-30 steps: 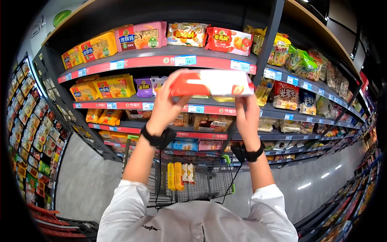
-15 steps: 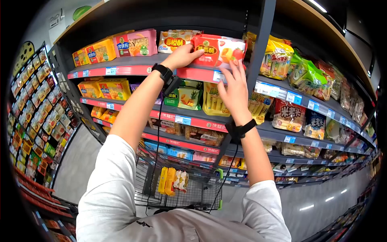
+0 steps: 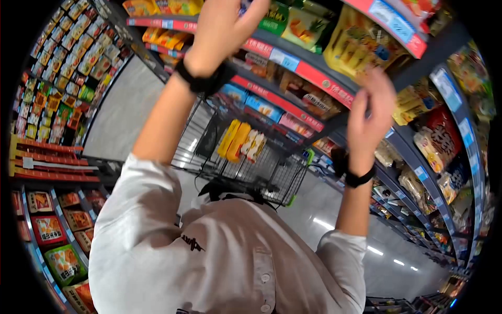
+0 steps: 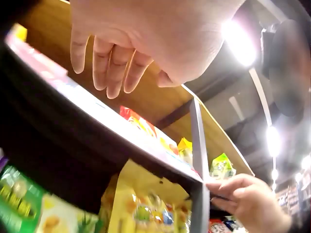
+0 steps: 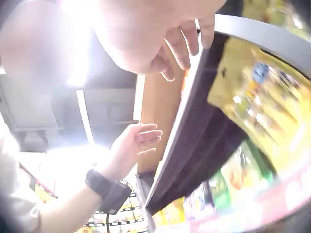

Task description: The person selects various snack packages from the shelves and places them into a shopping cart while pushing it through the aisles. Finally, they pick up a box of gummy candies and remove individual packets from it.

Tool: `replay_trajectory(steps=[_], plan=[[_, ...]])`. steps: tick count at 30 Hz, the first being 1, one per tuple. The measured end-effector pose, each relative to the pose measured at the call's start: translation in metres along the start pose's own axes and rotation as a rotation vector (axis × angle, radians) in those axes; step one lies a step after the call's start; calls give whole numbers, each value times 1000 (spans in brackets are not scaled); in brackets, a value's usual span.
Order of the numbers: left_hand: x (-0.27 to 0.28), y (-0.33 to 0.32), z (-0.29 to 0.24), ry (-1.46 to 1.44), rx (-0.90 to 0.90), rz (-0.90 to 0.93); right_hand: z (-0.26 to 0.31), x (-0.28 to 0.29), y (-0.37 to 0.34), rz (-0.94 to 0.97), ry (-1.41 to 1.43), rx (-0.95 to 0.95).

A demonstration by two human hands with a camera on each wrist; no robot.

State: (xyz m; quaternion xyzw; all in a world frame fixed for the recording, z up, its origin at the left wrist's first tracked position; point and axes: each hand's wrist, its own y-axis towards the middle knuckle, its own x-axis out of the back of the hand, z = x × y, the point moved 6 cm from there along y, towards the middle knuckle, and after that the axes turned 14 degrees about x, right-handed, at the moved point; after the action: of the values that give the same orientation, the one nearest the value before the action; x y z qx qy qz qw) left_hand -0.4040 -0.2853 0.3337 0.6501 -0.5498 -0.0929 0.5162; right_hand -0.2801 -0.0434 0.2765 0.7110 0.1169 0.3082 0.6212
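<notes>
My left hand [image 3: 219, 34] is raised in front of the shelves, holding nothing. Its fingers reach past the top of the head view; the left wrist view shows them loosely extended below the palm [image 4: 146, 39]. Farther right, my right hand [image 3: 372, 112] is blurred in the head view, likewise with nothing in it, near a yellow snack bag [image 3: 361, 44]. A red and white pastry package [image 4: 146, 128] stands on the top shelf, apart from both hands. Beside the yellow bag on the shelf below is a green package [image 3: 300, 26] with a fruit picture.
A wire shopping cart [image 3: 285, 180] stands ahead of my body, with yellow packs [image 3: 234, 140] and white packs [image 3: 253, 146] inside. Shelf edges with price tags [image 3: 392, 21] run close to the hands. A grey upright [image 4: 198, 141] divides the shelving.
Both hands have let go of the red and white pastry package, which was set on the top shelf, and drawn apart from it. The head view has tilted down and rotated.
</notes>
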Motion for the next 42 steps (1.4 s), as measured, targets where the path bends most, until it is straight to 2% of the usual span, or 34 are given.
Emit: replay_trajectory(steps=[1, 2, 3, 4, 5, 6, 7, 8, 9, 10, 12, 13, 14, 16, 17, 18, 20, 22, 23, 25, 27, 28, 30, 32, 34, 35, 36, 37, 39, 40, 41, 42], plan=[[3, -34, 14, -105, 0, -9, 3, -15, -41, 114, 74, -122], [-10, -81, 57, 66, 132, 110, 11, -34, -84, 233, 198, -224], [-22, -130, 89, -52, 356, 216, 19, -54, -132, 258, 326, -348], [-34, -183, 118, -82, 586, 327, 28, -75, -182, 413, 395, -492], [-42, -230, 134, 36, 600, 386, 39, -98, -241, 509, 467, -666], [-55, -287, 162, -19, 733, 485, 55, -117, -291, 614, 579, -841], [-61, -328, 173, -31, 842, 604, 73, -134, -340, 668, 626, -931], [-67, -367, 181, 7, 870, 628, 89, -148, -368, 768, 656, -983], [-81, -412, 195, 5, 1002, 765, 106, -163, -400, 799, 706, -1096], [-92, -447, 204, -28, 1014, 854, 119, -177, -434, 915, 685, -1105], [-105, -490, 213, -91, 1112, 934, 143, -204, -492, 1009, 775, -1250], [-114, -514, 223, -94, 1220, 988, 151, -216, -510, 1095, 784, -1349], [-124, -544, 237, -89, 1327, 1045, 156, -230, -534, 1100, 797, -1370], [-148, -596, 263, -186, 1363, 1036, 173, -250, -611, 1014, 909, -1903], [-160, -625, 284, -170, 1371, 1058, 169, -260, -628, 1010, 853, -2000], [-176, -654, 295, -379, 1399, 1056, 168, -263, -645, 1016, 785, -2102], [-207, -665, 309, -339, 1233, 1271, 160, -277, -695, 1121, 508, -1972], [-241, -696, 338, -228, 1070, 1351, 162, -292, -739, 1063, 518, -2062], [-257, -712, 353, -173, 986, 1384, 158, -302, -731, 1118, 490, -2058], [-266, -695, 352, -125, 1014, 1382, 155, -316, -734, 1176, 454, -2066], [-262, -686, 363, -336, 1586, 1125, 151, -324, -754, 1282, 219, -1794], [-260, -678, 365, -327, 1580, 1140, 148, -329, -741, 1385, 217, -1768], [-253, -677, 357, -409, 1615, 1299, 144, -332, -726, 1419, 219, -1602], [-250, -671, 356, -370, 1313, 1394, 138, -335, -723, 1424, 171, -1567], [-231, -650, 339, -274, 994, 1472, 134, -335, -718, 1527, 186, -1467], [-219, -646, 337, -368, 1168, 1405, 129, -334, -705, 1483, 196, -1386], [-208, -640, 334, -469, 1341, 1315, 128, -327, -694, 1472, 161, -1401], [-195, -635, 332, -567, 1500, 1204, 129, -320, -702, 1391, 255, -1466], [-174, -632, 330, -642, 1546, 1071, 136, -301, -724, 1276, 480, -1610], [-155, -614, 324, -601, 1626, 1088, 140, -286, -726, 1241, 613, -1690], [-139, -604, 319, -614, 1548, 1092, 145, -267, -731, 1221, 612, -1677], [-124, -593, 316, -626, 1459, 1091, 151, -243, -695, 1080, 735, -1772]])
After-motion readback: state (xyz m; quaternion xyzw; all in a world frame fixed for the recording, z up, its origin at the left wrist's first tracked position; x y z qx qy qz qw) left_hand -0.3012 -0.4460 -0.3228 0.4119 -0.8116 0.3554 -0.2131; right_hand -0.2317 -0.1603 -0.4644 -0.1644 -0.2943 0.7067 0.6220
